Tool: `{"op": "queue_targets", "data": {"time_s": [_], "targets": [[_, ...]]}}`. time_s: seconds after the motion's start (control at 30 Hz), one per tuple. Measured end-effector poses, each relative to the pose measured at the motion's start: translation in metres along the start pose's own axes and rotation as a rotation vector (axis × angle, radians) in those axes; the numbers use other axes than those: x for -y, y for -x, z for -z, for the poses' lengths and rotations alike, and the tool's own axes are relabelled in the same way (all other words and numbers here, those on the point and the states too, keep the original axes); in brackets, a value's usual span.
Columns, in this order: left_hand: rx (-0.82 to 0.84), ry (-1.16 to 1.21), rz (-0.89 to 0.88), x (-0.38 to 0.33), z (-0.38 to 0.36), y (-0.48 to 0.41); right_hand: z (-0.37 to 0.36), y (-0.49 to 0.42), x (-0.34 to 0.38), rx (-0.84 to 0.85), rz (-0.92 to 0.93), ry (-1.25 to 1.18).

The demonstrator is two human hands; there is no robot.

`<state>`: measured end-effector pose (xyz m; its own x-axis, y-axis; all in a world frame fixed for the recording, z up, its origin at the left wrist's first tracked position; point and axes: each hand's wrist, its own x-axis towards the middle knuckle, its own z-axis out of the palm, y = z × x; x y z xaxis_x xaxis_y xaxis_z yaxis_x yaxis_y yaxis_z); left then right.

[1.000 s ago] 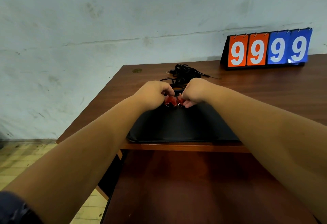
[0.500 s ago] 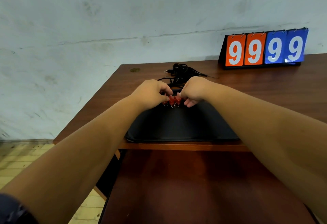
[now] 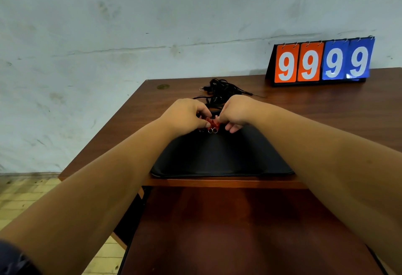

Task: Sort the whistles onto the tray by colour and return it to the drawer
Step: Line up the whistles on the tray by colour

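A black tray [image 3: 219, 157] lies on the brown table near its front edge. At the tray's far end sit small red whistles [image 3: 211, 122] with metal rings. My left hand [image 3: 185, 116] and my right hand [image 3: 236, 112] meet over them, and the curled fingers of both pinch the red whistles between them. My hands hide most of the whistles. A tangle of black lanyards [image 3: 219, 92] lies on the table just behind my hands.
A flip scoreboard [image 3: 322, 61] reading 9999 stands at the back right against the wall. An open wooden drawer [image 3: 228, 231] extends below the table's front edge toward me. The table's left edge drops to a tiled floor [image 3: 26, 196].
Both hands stay together over the red whistles at the tray's far end, with only small finger shifts. The view has tilted slightly.
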<state>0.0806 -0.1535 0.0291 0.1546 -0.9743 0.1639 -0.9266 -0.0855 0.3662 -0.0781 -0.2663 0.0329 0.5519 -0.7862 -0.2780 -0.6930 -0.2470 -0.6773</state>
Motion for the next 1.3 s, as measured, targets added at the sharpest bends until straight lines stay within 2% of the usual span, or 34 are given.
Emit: {"op": "queue_targets", "data": {"time_s": [0.13, 0.37, 0.47, 0.63, 0.93, 1.07, 1.3], "targets": [[-0.047, 0.126, 0.051, 0.002, 0.011, -0.009, 0.011, 0.000, 0.000, -0.034, 0.023, 0.028], [-0.067, 0.132, 0.073, 0.008, 0.031, -0.042, 0.040, -0.018, -0.001, -0.114, 0.042, 0.048], [-0.044, 0.145, 0.083, 0.018, 0.035, -0.065, 0.052, -0.035, -0.006, -0.172, 0.047, 0.069], [0.034, 0.084, 0.115, 0.034, 0.032, -0.105, 0.063, -0.070, -0.018, -0.289, 0.182, 0.129], [0.257, -0.005, 0.068, 0.030, 0.001, -0.156, 0.049, -0.125, -0.021, -0.250, 0.316, 0.254], [0.254, 0.025, 0.080, 0.039, -0.008, -0.165, 0.044, -0.142, -0.024, -0.265, 0.347, 0.256], [0.308, 0.020, 0.070, 0.053, -0.014, -0.167, 0.047, -0.146, -0.022, -0.177, 0.401, 0.355]]}}
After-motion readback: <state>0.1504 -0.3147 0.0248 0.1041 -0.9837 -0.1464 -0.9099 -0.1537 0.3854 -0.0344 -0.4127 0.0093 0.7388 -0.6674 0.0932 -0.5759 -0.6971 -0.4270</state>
